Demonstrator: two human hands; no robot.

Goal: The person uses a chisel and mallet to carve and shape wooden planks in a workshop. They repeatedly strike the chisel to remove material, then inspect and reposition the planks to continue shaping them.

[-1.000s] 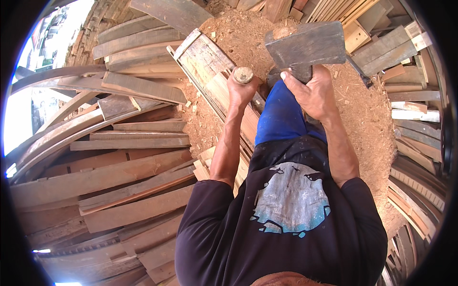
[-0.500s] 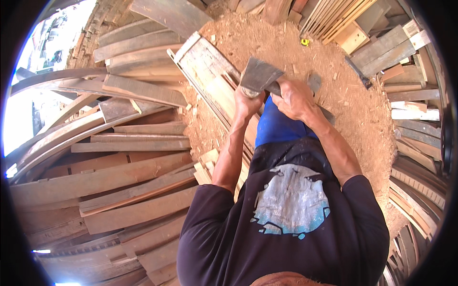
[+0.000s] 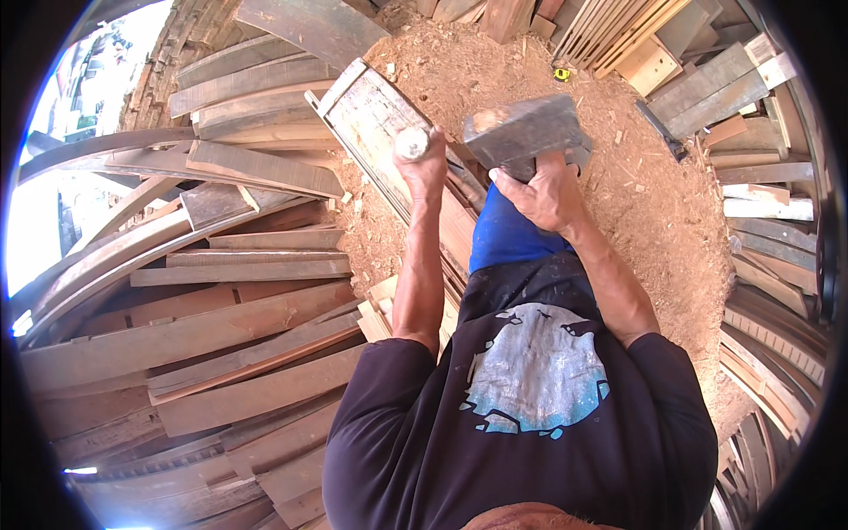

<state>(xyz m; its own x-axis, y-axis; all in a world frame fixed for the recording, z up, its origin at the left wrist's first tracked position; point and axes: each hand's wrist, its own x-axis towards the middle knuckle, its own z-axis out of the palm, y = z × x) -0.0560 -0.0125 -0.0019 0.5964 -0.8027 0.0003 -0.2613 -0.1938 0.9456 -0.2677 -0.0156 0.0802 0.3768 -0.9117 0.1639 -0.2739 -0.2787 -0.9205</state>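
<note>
My left hand (image 3: 426,168) is wrapped round an upright handle, probably a chisel's, whose pale round end (image 3: 412,144) shows at the top. Its lower part is hidden under the hand. My right hand (image 3: 548,196) grips a dark, block-headed wooden mallet (image 3: 530,132) by its handle. The mallet's head has a pale worn patch at its left end and hangs over the blue-clad leg, apart from the left hand. Below the left hand lies a long pale wooden workpiece (image 3: 375,106) with raised edges, slanting from upper left to lower right.
Wood shavings cover the ground (image 3: 654,212). Stacked planks (image 3: 256,265) crowd the left side, and more boards (image 3: 760,221) line the right. A yellow tape measure (image 3: 562,75) lies near thin slats (image 3: 609,35). A dark long tool (image 3: 661,131) rests farther right.
The mallet has swung up and right, away from the round handle end that it was against or just above. My left hand has shifted slightly left and away from me.
</note>
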